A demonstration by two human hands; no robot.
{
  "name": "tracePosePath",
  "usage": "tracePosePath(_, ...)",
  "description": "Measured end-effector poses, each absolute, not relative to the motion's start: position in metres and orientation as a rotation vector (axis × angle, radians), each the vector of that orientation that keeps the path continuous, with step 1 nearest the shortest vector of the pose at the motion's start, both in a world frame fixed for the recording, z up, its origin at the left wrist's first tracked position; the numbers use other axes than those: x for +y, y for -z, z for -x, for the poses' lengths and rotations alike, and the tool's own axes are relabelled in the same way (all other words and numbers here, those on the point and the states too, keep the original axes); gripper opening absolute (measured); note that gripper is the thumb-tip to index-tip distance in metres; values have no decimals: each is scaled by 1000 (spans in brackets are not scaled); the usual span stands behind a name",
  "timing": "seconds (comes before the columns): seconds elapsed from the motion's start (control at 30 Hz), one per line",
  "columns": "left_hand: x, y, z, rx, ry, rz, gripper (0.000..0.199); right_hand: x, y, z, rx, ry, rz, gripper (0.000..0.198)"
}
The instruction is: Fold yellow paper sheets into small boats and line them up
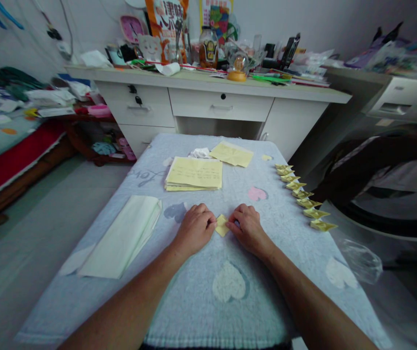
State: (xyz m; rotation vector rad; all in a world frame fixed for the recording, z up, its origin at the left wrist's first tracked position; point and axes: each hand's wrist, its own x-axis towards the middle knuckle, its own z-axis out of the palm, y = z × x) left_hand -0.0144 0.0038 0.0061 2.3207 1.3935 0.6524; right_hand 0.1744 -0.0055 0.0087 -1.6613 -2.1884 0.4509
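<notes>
A small folded square of yellow paper (222, 225) lies corner-up between my two hands, low over the cloth-covered table. My left hand (197, 224) pinches its left corner, fingers curled in. At the opposite corner, the thumb and fingers of my right hand (247, 224) are closed on the paper. Beyond them sits a stack of yellow paper sheets (194, 173) with handwriting on top. Another yellow sheet (232, 153) rests behind it at an angle, beside a crumpled white tissue (200, 153). Several folded yellow paper boats (312, 213) stand in a row along the right edge.
A folded pale green-white sheet (124, 238) lies on the table's left side. The blue tablecloth (194, 311) has heart prints. Behind is a white desk (223, 104) crowded with jars and oddments. A washing machine (394, 146) stands at right, a clear plastic bag (361, 262) by the table edge.
</notes>
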Motion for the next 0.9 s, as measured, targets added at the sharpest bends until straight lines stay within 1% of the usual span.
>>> tracePosePath(0.3, 3, -7, 13, 1467, -606, -2358, 11, -7, -1, -172, -2176, -328, 1708, 12)
tracePosePath(0.73, 0, -9, 10, 1664, -456, -2353, 15, -9, -9, -164, -2162, -298, 1874, 17)
tracePosePath(0.9, 1, -7, 10, 1667, -460, -2356, 13, -9, -9, -165, -2160, -304, 1882, 18)
